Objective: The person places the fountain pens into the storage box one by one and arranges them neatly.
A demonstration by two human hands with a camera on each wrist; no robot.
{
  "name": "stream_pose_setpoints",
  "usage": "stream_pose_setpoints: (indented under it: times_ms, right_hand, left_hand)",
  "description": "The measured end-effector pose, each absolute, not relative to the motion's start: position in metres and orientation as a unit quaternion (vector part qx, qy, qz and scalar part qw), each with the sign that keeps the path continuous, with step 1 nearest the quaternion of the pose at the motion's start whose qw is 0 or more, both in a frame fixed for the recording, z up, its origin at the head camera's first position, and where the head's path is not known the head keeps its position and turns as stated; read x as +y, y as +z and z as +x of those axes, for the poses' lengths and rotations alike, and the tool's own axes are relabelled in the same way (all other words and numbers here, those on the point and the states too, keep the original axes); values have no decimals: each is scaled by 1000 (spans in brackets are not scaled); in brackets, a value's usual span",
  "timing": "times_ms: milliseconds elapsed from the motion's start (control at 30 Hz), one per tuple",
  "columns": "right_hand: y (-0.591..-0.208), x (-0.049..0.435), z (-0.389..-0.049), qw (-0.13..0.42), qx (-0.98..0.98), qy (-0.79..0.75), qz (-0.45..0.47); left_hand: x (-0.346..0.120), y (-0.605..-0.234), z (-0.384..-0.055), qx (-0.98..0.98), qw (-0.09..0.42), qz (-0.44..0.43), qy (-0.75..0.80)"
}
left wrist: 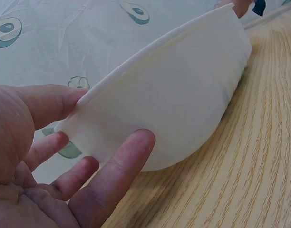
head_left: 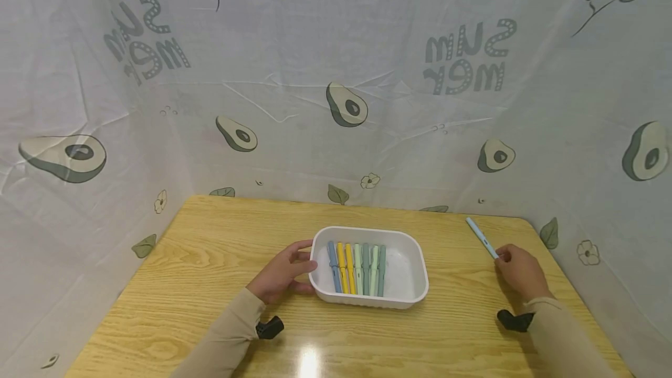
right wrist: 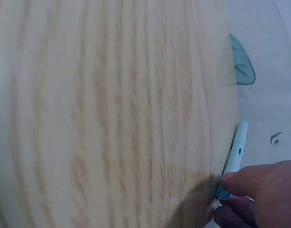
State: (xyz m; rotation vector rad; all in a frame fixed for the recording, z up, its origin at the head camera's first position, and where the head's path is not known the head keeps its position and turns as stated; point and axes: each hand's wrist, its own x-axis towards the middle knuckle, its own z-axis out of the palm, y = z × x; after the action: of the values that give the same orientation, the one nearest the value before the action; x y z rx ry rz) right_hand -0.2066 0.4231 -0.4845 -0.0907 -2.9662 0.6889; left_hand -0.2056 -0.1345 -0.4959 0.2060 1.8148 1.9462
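A white plastic tray (head_left: 409,302) sits on the wooden table, with several capped pens (head_left: 358,270) side by side in its left part: blue, yellow, pale green and grey-green. At the tray's left end my left hand (head_left: 283,270) holds the rim, thumb (left wrist: 64,102) at the edge and the other fingers spread along the outer wall. Far to the right, my right hand (head_left: 522,270) pinches one end of a light blue pen (head_left: 482,238) between thumb and fingers. The pen slants away toward the table's back edge. In the right wrist view the pen (right wrist: 238,147) lies close over the tabletop.
A wooden table (head_left: 220,238) with rounded back corners bears everything. Behind it and along both sides hangs a pale curtain (head_left: 294,162) printed with avocados and leaves. Black wrist devices (head_left: 270,328) are worn at both sleeve cuffs.
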Motion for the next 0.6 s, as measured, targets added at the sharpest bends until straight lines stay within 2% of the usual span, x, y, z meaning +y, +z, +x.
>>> stream_pose_setpoints:
  times_ms: [600]
  right_hand:
    - [-480,400,-183,9,-964,262,-38]
  left_hand:
    - [-124,-490,-208,660,224,61,714]
